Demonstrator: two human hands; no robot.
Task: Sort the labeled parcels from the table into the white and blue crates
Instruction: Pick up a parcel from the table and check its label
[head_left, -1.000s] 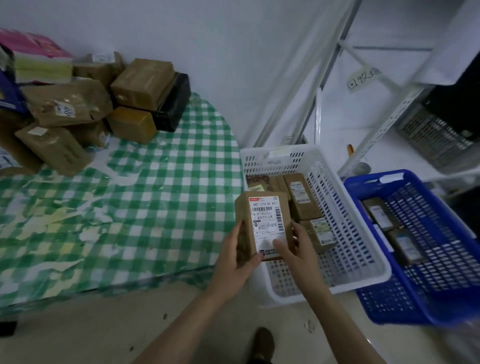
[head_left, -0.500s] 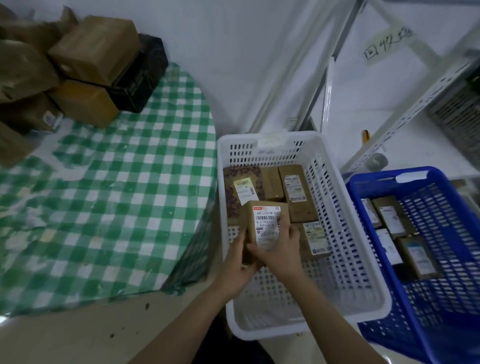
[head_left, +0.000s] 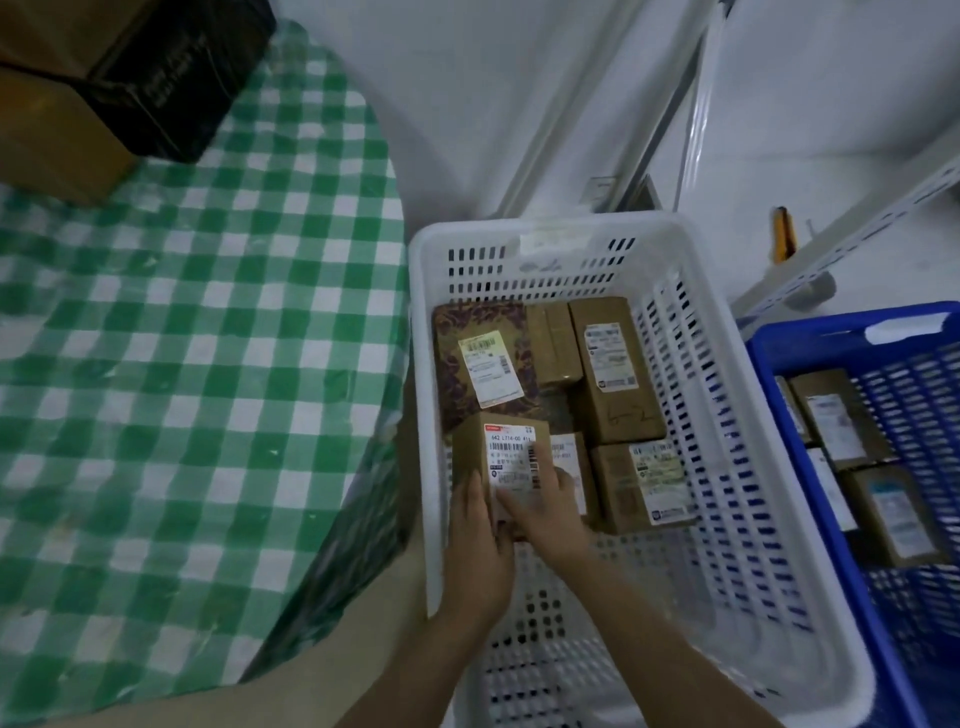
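The labelled parcel (head_left: 498, 457) is gripped by both hands. The left hand (head_left: 475, 530) is curled round its near left edge. The right hand (head_left: 545, 506) is wrapped over its right side, with fingers laid across the lower part of the label (head_left: 511, 460). The parcel is held low inside the white crate (head_left: 545, 270), by the left wall, just in front of a patterned parcel (head_left: 457, 332) and beside other brown parcels (head_left: 618, 410). Whether it rests on the crate's floor cannot be told.

The step in hand is judged to be the setting down of this parcel. A release would be called for next, then a reach to the checked worktop (head_left: 182, 389), where a brown box (head_left: 47, 140) and a black box (head_left: 171, 83) are seen.

On the held label, "642 L714-00 411" can be read under a red strip and above a barcode; the smaller print is blurred. Labels in the blue crate (head_left: 821, 338) cannot be read.
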